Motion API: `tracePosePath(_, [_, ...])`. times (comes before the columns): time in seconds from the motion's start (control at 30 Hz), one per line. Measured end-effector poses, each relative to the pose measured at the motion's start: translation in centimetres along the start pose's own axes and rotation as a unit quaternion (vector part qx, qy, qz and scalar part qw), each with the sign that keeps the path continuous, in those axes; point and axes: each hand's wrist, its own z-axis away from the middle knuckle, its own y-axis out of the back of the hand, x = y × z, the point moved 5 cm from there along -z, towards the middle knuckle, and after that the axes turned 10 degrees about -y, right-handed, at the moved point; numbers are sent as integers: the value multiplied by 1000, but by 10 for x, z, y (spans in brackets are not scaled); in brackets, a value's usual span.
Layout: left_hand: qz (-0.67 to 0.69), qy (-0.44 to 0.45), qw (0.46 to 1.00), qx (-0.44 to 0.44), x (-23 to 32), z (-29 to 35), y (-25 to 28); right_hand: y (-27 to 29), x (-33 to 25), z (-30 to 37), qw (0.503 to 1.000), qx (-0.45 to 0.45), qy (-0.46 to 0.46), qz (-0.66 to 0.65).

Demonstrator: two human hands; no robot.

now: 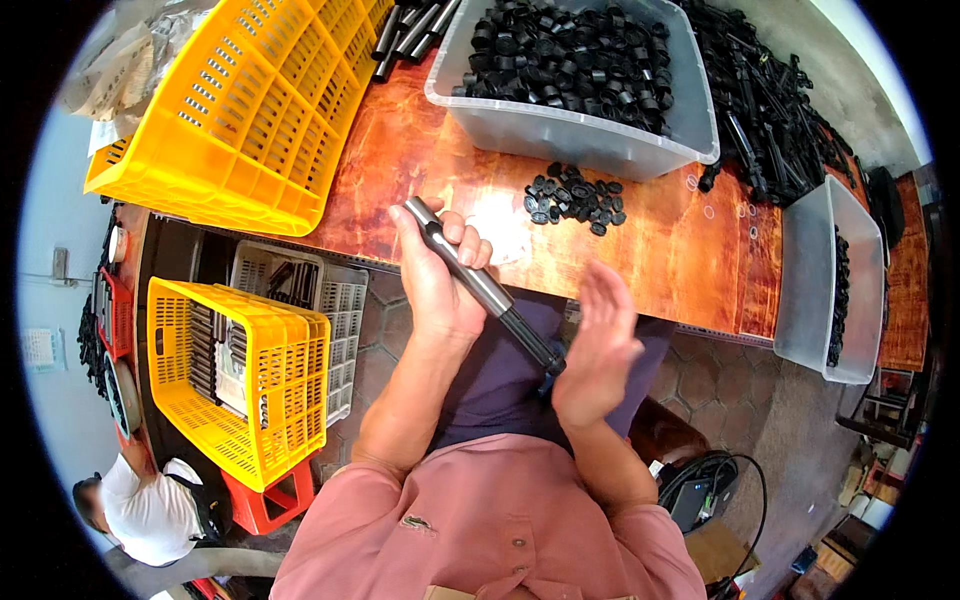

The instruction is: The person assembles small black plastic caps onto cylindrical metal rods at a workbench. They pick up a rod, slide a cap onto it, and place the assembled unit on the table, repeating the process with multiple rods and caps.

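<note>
Clasping a dark tube [486,289]: left hand [438,285], curled; right hand [600,350] open alongside; wooden table [395,150] beyond, tiled floor [705,385] below.

Glare on tabletop [690,260] — bent edges

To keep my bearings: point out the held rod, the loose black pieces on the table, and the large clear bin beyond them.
Held rod [485,285]: head view, middle of its shaft.
Loose black pieces [576,192]: head view, middle of the pile.
Large clear bin [555,140]: head view, near wall.
</note>
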Motion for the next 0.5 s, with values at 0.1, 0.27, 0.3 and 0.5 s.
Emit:
tracePosePath(0.1, [-33,-4,999,15,3,5,1,18,-2,8,999,42,16,9])
tracePosePath(0.27, [-16,16,999,39,-12,17,-3,0,10,-2,997,9,-57,-59])
tracePosePath(0.3, [-25,20,998,47,-12,16,0,0,13,-4,992,0,-89,-87])
tracePosePath(0.5, [-22,45,999,16,-14,16,1,-2,27,0,952,-37,-222,-209])
